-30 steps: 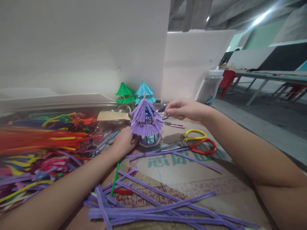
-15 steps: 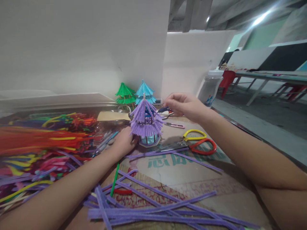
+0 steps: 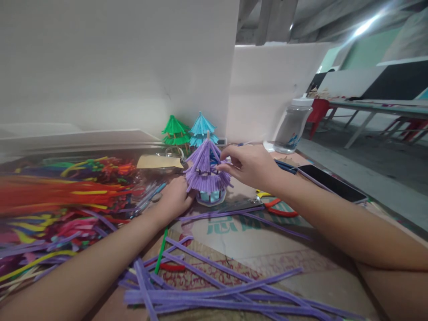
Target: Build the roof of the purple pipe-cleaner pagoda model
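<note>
A small model pavilion point(image 3: 209, 180) with two tiers of purple pipe-cleaner roof stands upright on the table, with a pale base below. My left hand point(image 3: 175, 196) grips it low on its left side, the fingertips hidden behind the roof edge. At the upper roof's right side is my right hand point(image 3: 249, 165), thumb and forefinger curled around its edge. Blue bits show inside the roof near those fingertips. Just right of the base, partly under my right forearm, lie scissors point(image 3: 281, 209) with red and yellow handles.
Purple pipe cleaners point(image 3: 214, 292) spread across the front. Colourful pipe-cleaner bundles point(image 3: 67, 191) fill the left side. Green point(image 3: 174, 129) and light blue point(image 3: 200, 127) model pavilions stand behind. A clear bottle point(image 3: 292, 125) and a black phone point(image 3: 331, 183) are at the right.
My right hand has come down and toward me, from behind the purple pavilion's right side to its roof. The pavilion has shifted slightly right. My left hand stays on it.
</note>
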The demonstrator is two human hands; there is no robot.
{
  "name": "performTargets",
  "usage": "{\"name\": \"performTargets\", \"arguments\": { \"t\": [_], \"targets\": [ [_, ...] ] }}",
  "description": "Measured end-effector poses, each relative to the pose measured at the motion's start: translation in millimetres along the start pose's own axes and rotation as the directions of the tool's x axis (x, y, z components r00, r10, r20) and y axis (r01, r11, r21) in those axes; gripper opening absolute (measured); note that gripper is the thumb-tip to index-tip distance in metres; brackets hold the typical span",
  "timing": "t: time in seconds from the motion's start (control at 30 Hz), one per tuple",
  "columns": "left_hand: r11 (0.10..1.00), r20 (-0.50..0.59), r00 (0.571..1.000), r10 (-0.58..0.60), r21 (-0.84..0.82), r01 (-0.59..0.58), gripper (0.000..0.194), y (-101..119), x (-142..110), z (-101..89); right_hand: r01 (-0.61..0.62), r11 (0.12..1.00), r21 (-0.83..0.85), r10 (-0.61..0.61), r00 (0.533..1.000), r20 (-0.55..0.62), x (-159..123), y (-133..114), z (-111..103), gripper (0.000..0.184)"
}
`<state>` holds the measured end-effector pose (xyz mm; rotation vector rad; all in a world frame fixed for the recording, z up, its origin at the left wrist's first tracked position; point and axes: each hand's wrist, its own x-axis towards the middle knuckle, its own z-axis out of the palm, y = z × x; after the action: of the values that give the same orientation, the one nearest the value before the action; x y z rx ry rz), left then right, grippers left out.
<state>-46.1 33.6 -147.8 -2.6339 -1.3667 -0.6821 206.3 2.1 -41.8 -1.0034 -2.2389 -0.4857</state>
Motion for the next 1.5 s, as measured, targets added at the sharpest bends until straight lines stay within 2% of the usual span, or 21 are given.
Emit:
{"name": "performTargets", "arguments": {
  "t": [0.17,0.27,0.53,0.63,0.73,0.8,0.93,1.03,1.1,1.17,1.23,1.37,1.5],
  "targets": [
    [0.997,0.010,0.998,0.057,0.045,-0.058,0.020,2.2,0.0,-2.0,0.034,0.993,-0.115,-0.033,0.999,0.005,-1.8,-5.4,-0.3,0.024],
    [0.997,0.006,0.998,0.059,0.056,-0.059,0.020,2.9,-0.1,-2.3,0.026,0.994,-0.105,-0.026,1.000,0.003,-0.7,-6.6,-2.2,0.019],
    [0.992,0.011,0.996,0.088,0.096,-0.088,0.017,4.4,0.0,-4.1,0.111,0.989,-0.099,-0.120,0.989,-0.091,-2.6,-6.1,-1.7,0.029],
    [0.988,-0.001,0.995,0.103,0.116,-0.102,0.017,7.1,-1.0,-7.2,-0.011,1.000,0.024,0.013,0.996,-0.087,-1.6,-7.7,-5.8,0.024],
    [0.987,-0.003,0.994,0.107,0.120,-0.106,0.017,8.6,-1.7,-8.7,-0.140,0.971,0.191,0.142,0.990,0.006,1.8,-5.5,-13.0,0.020],
    [0.987,-0.005,0.994,0.113,0.118,-0.111,0.018,8.1,-1.6,-8.3,-0.167,0.946,0.277,0.150,0.985,0.082,4.4,-2.7,-17.4,0.020],
    [0.987,0.006,0.994,0.111,0.117,-0.111,0.017,5.6,-0.6,-6.2,-0.219,0.884,0.414,0.167,0.973,0.157,8.0,-1.3,-24.8,0.025],
    [0.988,0.031,0.995,0.096,0.122,-0.099,0.015,4.1,0.2,-4.8,-0.323,0.829,0.456,0.197,0.932,0.303,10.1,-4.4,-29.2,0.034],
    [0.988,0.038,0.995,0.095,0.120,-0.099,0.014,3.6,0.3,-4.3,-0.423,0.760,0.493,0.201,0.875,0.441,11.5,-5.9,-29.2,0.044],
    [0.989,0.040,0.995,0.095,0.111,-0.099,0.014,3.5,0.1,-4.0,-0.499,0.683,0.533,0.210,0.833,0.512,12.4,-6.4,-25.2,0.049],
    [0.991,0.043,0.996,0.082,0.104,-0.086,0.015,3.5,-0.2,-4.1,-0.526,0.643,0.557,0.262,0.834,0.485,12.5,-6.7,-18.3,0.046],
    [0.993,0.036,0.997,0.065,0.091,-0.069,0.017,4.1,-0.9,-4.9,-0.524,0.658,0.541,0.388,0.851,0.353,10.9,-12.5,-6.8,0.029],
    [0.992,0.025,0.996,0.083,0.092,-0.085,0.017,4.6,-1.4,-4.9,-0.524,0.631,0.571,0.401,0.851,0.338,9.0,-20.1,-5.4,0.018]
  ]
}}
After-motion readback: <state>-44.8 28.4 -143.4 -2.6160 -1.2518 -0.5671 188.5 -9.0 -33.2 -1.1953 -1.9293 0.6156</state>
